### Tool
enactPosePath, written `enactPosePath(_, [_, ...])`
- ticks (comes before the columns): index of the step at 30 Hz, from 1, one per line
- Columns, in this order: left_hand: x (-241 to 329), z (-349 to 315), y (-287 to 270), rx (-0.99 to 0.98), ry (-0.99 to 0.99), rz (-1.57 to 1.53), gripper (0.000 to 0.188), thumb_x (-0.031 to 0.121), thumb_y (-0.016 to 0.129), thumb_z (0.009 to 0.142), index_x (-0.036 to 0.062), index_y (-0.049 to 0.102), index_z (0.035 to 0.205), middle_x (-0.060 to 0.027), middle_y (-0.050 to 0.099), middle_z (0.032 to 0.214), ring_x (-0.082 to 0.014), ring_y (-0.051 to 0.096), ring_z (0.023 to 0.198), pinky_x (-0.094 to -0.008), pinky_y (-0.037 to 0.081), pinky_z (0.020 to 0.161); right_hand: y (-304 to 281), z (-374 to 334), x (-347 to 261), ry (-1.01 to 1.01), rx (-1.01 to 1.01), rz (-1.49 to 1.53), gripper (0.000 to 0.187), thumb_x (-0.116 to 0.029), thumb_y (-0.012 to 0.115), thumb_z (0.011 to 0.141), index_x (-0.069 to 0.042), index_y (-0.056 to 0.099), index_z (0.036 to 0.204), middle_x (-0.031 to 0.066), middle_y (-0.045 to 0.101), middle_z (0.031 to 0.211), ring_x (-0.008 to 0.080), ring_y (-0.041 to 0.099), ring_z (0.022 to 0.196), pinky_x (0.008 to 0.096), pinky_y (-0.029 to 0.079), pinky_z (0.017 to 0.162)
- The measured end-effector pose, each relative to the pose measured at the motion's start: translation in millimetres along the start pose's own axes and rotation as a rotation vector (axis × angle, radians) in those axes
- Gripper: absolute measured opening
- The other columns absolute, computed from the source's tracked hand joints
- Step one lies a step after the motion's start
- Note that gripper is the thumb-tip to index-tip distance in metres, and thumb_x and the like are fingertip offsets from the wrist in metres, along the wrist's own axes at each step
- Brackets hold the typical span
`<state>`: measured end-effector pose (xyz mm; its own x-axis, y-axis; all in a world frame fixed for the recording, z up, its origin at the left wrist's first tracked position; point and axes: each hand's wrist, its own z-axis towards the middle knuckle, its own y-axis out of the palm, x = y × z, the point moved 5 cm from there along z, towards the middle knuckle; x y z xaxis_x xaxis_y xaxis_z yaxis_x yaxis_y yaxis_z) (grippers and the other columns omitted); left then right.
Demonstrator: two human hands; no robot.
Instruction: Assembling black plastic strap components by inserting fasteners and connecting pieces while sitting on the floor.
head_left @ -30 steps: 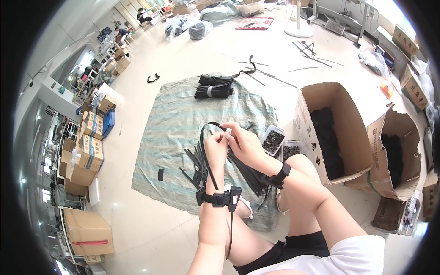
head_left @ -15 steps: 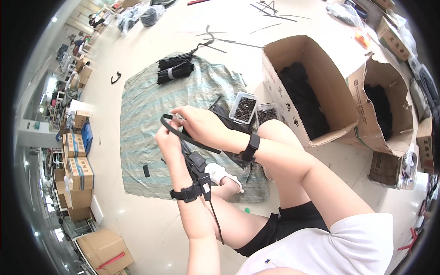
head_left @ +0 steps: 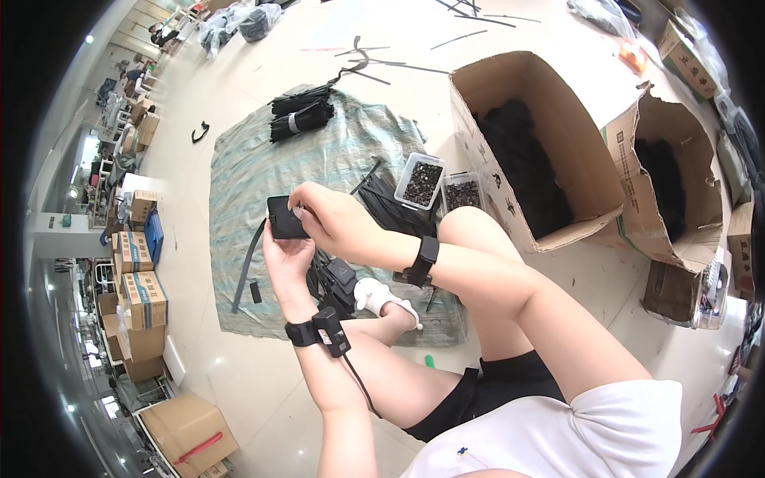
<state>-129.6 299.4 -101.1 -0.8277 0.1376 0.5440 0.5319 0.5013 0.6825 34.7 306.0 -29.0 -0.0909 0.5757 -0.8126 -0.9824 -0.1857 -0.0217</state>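
Observation:
A flat, black, square-looking piece (head_left: 284,220) is held up over the striped cloth sheet. My left hand (head_left: 288,259) grips it from below, palm partly turned up. At its right edge my right hand (head_left: 331,213) has its fingers pinched together; whether they hold a small part is hidden. From the left side of the piece a black strap (head_left: 249,267) hangs down toward the sheet. Below my hands lies a pile of black pieces (head_left: 339,279) beside my white shoe. More black straps (head_left: 390,195) lie to the right, partly behind my right hand.
Two clear bins (head_left: 421,182) (head_left: 460,191) of small dark parts stand by my right knee. Beyond them are open cartons (head_left: 530,151) (head_left: 661,175) with black material inside. A tied bundle of black strips (head_left: 301,119) lies on the sheet's far part (head_left: 239,171). Boxes (head_left: 143,299) line the left.
The strap that looped over both hands now hangs to the left of my left hand. The flat black piece has come into view between my hands, and my left hand has turned palm-up.

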Motion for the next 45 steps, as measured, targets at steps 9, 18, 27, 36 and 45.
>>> enactPosePath(9, [-10,-3,14,-0.037,0.184,0.229,0.030,0.028,0.049,0.090,0.0016,0.053,0.104,-0.0107,0.060,0.101,-0.0208,0.059,0.092,-0.0344,0.048,0.080,5,1,33,0.168,-0.048,-0.154,0.022,-0.002,0.044,0.081,0.001,0.053,0.101,0.0210,0.058,0.089,0.0369,0.056,0.083,0.0402,0.045,0.074])
enactPosePath(18, [4,-1,9,-0.011,0.257,0.259,0.039,0.038,0.046,0.091,0.0014,0.054,0.099,-0.0114,0.061,0.095,-0.0218,0.060,0.085,-0.0353,0.049,0.075,14,-6,50,0.497,-0.214,0.071,0.015,-0.003,0.042,0.083,0.005,0.054,0.087,0.0188,0.057,0.062,0.0287,0.059,0.055,0.0369,0.046,0.055])
enactPosePath(27, [-1,-34,56,-0.247,0.501,0.618,0.068,0.053,0.029,0.091,-0.0094,0.051,0.110,-0.0171,0.057,0.110,-0.0205,0.055,0.102,-0.0301,0.042,0.091,15,-7,85,0.795,-0.138,0.437,0.020,-0.012,0.042,0.092,0.004,0.051,0.099,0.0055,0.053,0.064,0.0123,0.053,0.048,0.0235,0.043,0.044])
enactPosePath(36, [-3,-35,60,-0.233,0.664,0.912,0.030,0.014,0.066,0.080,-0.0045,0.059,0.102,-0.0083,0.063,0.089,-0.0119,0.059,0.080,-0.0235,0.047,0.072,14,-7,83,0.904,-0.183,0.870,0.020,-0.011,0.039,0.093,0.001,0.053,0.102,0.0012,0.051,0.072,0.0104,0.052,0.059,0.0211,0.045,0.056])
enactPosePath(45, [8,-38,51,0.018,0.787,1.044,0.021,0.010,0.062,0.083,-0.0050,0.062,0.097,-0.0034,0.062,0.080,-0.0057,0.055,0.071,-0.0193,0.044,0.064,-9,10,65,0.553,0.037,0.411,0.013,-0.011,0.056,0.086,-0.001,0.049,0.091,0.0024,0.055,0.064,0.0060,0.051,0.051,0.0165,0.040,0.047])
